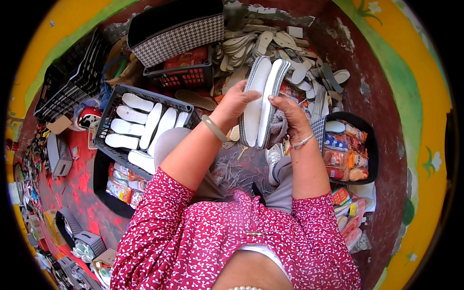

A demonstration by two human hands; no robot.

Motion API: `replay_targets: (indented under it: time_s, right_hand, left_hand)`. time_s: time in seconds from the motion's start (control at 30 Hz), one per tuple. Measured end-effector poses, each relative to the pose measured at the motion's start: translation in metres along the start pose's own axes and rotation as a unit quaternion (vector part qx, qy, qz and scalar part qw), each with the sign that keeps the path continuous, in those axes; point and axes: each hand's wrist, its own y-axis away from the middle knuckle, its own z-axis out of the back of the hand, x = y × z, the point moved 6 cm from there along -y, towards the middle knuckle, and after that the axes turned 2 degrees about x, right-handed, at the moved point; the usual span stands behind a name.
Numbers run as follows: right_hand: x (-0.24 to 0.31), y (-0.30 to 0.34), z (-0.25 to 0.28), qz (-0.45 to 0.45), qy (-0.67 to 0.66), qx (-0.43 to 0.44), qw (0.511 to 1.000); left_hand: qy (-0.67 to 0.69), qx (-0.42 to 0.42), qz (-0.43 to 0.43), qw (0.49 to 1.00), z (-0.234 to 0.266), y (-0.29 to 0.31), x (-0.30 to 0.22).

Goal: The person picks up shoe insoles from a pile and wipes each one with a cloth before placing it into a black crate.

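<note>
Two thick shoe soles [253,104], white on the faces toward me with grey-striped edges, stand upright side by side in front of me. My left hand [235,102] is closed on the left sole, its thumb along the white face. My right hand [293,116] grips the right sole, thumb at its edge and fingers mostly hidden behind. Against the right sole, beside my right hand, hangs a grey braided or knitted piece [278,124]; how it is attached I cannot make out. The two soles touch or nearly touch at their lower ends.
On my left a dark plastic crate [107,145] holds several white soles. Loose soles [239,50] lie heaped against the far wall. Bins of packaged yarn-like bundles [340,150] flank me at both sides. Behind the crate stands a houndstooth box [179,41]. Scraps [234,171] litter the floor.
</note>
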Motion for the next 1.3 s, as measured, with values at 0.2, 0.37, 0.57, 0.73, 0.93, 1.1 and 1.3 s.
replay_targets:
  time_s: [0.2,0.37,0.57,0.73,0.93,1.1,1.3]
  right_hand:
    - [-0.007,-0.008,0.005,0.013,0.012,-0.02,1.0]
    - [-0.008,-0.014,0.007,0.013,0.044,-0.036,0.998]
    - [-0.005,-0.008,0.021,0.05,-0.052,-0.061,0.996]
    - [0.008,-0.007,0.024,0.103,-0.082,-0.014,0.991]
    - [0.019,0.011,-0.016,0.123,-0.115,0.053,0.984]
    - [0.008,0.024,-0.018,0.113,-0.12,0.077,0.983]
    - [0.001,0.029,-0.03,0.112,-0.128,0.095,0.981]
  left_hand:
    - [-0.053,-0.037,-0.014,0.998,0.017,-0.005,0.006]
    - [-0.22,-0.072,-0.083,0.969,0.034,-0.017,0.006]
    - [0.02,-0.089,-0.095,0.991,0.029,0.002,-0.021]
    - [0.191,-0.077,-0.144,0.968,0.055,0.016,-0.068]
    - [0.271,-0.153,-0.215,0.926,0.124,0.048,-0.099]
    - [0.202,-0.217,-0.269,0.916,0.23,0.115,-0.121]
    - [0.226,-0.379,-0.313,0.841,0.338,0.215,-0.107]
